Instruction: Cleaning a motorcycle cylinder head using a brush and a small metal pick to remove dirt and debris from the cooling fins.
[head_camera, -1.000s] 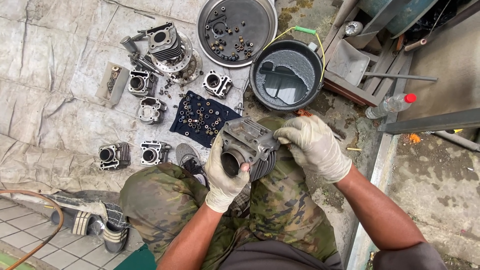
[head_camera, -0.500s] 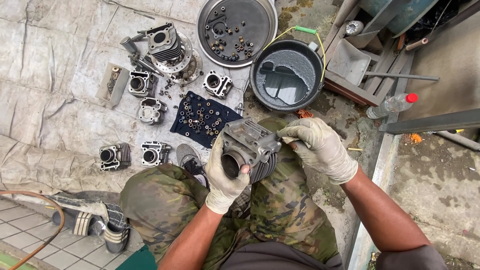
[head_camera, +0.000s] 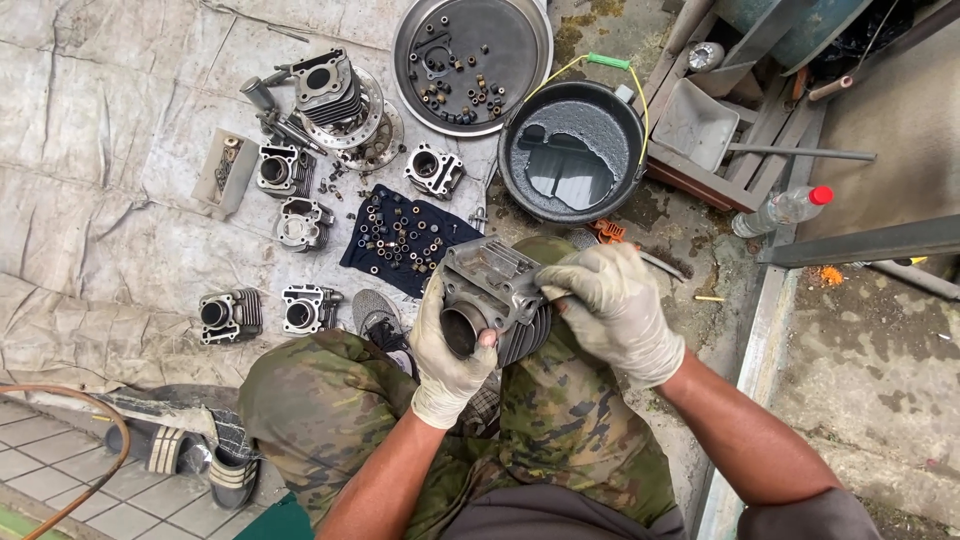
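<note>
I hold a finned grey engine cylinder over my camouflage-clad knees. My left hand, in a pale glove, grips it from below with the thumb at the rim of the bore. My right hand, also gloved, is pressed on the cylinder's upper right side, fingers curled over its edge. Whether a small tool is in those fingers is hidden. Just beyond the cylinder lies a dark blue cloth covered with several small nuts and bolts.
Several other cylinders and engine parts lie on grey sacking. A round metal tray holds small parts. A black bucket of dark liquid stands beyond my right hand. A plastic bottle, sandals and a hose lie around.
My right hand has slid slightly left and down along the cylinder's top edge. The cylinder stays in my left hand, turned only a little.
</note>
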